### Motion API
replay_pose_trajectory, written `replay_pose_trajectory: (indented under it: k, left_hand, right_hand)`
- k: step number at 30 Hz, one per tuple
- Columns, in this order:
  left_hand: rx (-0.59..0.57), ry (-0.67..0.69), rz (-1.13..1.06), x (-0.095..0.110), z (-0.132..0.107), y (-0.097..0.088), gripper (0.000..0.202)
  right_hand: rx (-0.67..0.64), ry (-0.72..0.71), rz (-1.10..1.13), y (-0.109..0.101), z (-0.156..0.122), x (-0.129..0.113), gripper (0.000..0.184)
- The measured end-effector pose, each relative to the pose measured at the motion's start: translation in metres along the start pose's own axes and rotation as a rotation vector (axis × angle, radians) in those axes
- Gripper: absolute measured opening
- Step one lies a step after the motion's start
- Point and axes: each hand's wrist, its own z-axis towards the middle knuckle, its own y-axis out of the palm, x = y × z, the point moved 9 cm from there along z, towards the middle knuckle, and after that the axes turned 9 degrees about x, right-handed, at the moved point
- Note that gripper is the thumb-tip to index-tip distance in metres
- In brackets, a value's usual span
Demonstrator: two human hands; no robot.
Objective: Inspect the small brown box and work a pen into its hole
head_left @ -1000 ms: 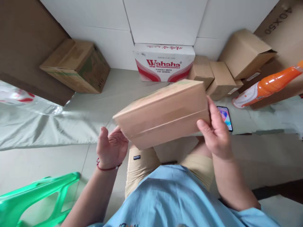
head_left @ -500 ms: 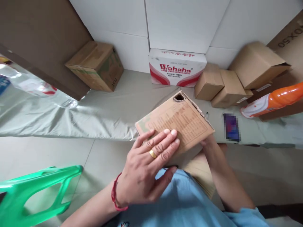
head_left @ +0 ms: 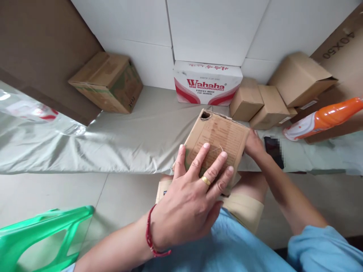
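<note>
A brown cardboard box [head_left: 218, 132] with printed text and a ragged dark hole at one corner sits tilted at the table's front edge, above my lap. My left hand [head_left: 195, 192] lies flat across its printed face, fingers spread; it wears a gold ring and a red cord bracelet. At the box's right side is my right hand [head_left: 253, 143], touching it. The box hides most of that hand's fingers, so I cannot see how they are bent. Just right of it lies a dark, blurred-out flat object [head_left: 274, 152].
A white and red Wahaha carton [head_left: 208, 85] stands against the wall. Left of it is another brown box [head_left: 107, 83], near a clear bottle [head_left: 42, 113]. Several small boxes [head_left: 246, 100] and an orange bottle [head_left: 326, 117] stand right. A green stool [head_left: 68, 234] is on the floor.
The box has turned and now shows its printed face more squarely. My left hand has moved right with fingers spread wider; my right hand has moved up along the box's right side.
</note>
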Motion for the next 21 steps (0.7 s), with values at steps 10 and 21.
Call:
replay_pose_trajectory:
  k: [10,21]
  left_hand:
    - [0.191,0.036,0.067,-0.023,0.024,-0.004,0.042]
    - [0.326,0.069,0.099,-0.019,0.014,0.003,0.044]
  right_hand:
    - [-0.001,-0.137,-0.050,-0.005,0.005,0.014,0.019]
    - [0.791,0.117,0.825,-0.197,0.011,0.014,0.024]
